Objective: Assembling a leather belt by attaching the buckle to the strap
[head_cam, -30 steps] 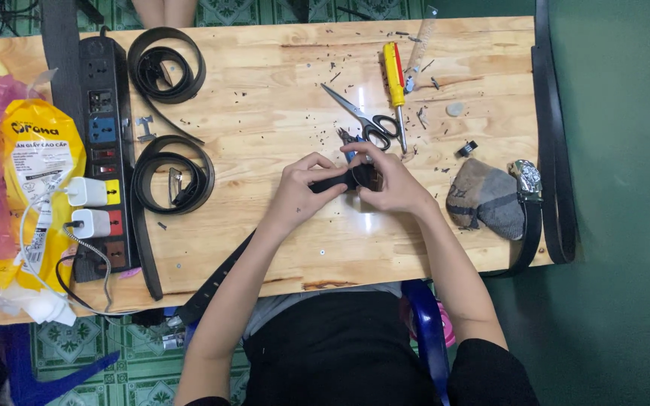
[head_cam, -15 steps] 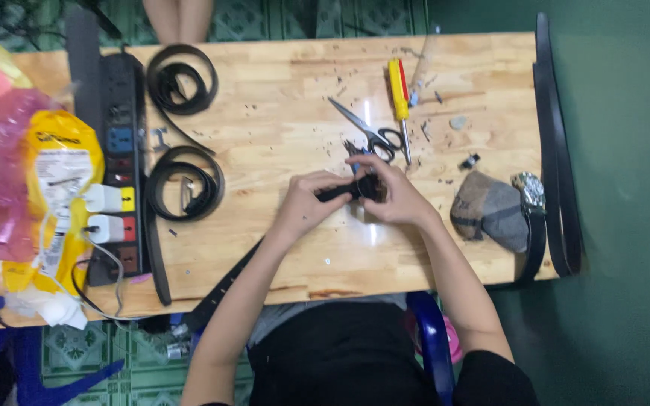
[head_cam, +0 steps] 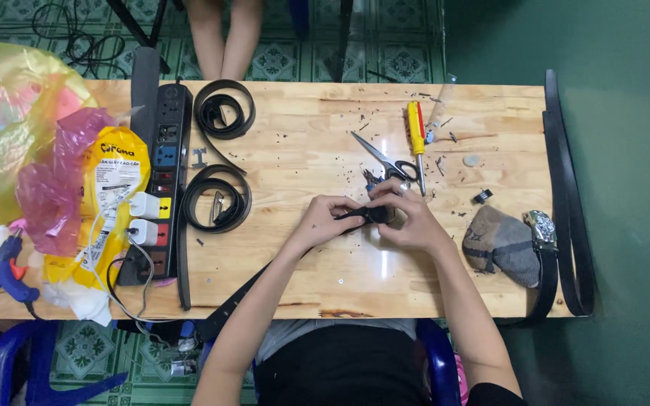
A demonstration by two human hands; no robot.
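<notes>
Clearly, the wooden table [head_cam: 302, 143] carries all the work, and the black belt [head_cam: 265, 274] lies across it in a slant: its long axis goes from the near-left edge, where it hangs off the table, up to the middle, and its end points to the right and away from the person. Both hands meet at this end. The left hand [head_cam: 323, 219] pinches the strap, and the right hand [head_cam: 409, 219] closes its grip on the dark end piece [head_cam: 376, 215]; I judge that a buckle or clasp is being fixed there. The next move seems to need steady pressure and the strap kept flat. Scissors [head_cam: 385, 159] and a yellow screwdriver [head_cam: 416, 137] lie just beyond the hands.
</notes>
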